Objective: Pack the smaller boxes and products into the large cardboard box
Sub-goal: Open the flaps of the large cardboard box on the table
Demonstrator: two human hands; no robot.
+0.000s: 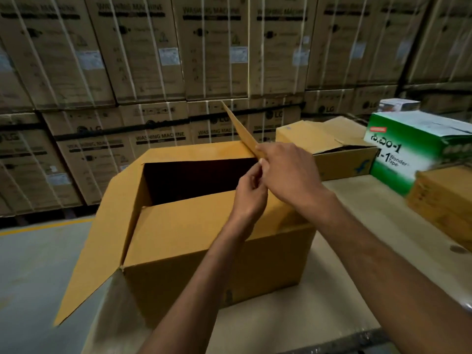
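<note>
Fingers, left: I see the fingers (253, 178) of the left hand (251, 192) curled, and they pinch the near edge of the right flap (241, 130) low down, close to the box rim.
Fingers, right: the right hand (290, 172) lies over the left one; its fingers (265, 152) are almost straight and rest against the base of the same flap. Its thumb is hidden from me.
Right flap: it stands up, a little tilted.
Task box: the large cardboard box (204, 251) sits on the left part of the table (357, 218), open on top. Its inside is dark, so I cannot tell what is in it.
Other flaps: the left flap (102, 233) hangs outward past the table edge; the near flap (194, 210) leans inward over the opening.
Smaller boxes: an open brown box (329, 146) is just beyond the large one, on the far right. A green and white box (413, 149) is to the right of it, and a closed brown box (444, 200) is at the right edge, nearer to me. Beyond these I see a small white box (398, 104).
Surface: the table top is pale beige and flat.
Room: a grey floor (38, 264) with a yellow line (46, 227) is on the left. Along the far side stands a wall of stacked cartons (153, 60) printed "WASHING MACHINE" and bound with white straps.
</note>
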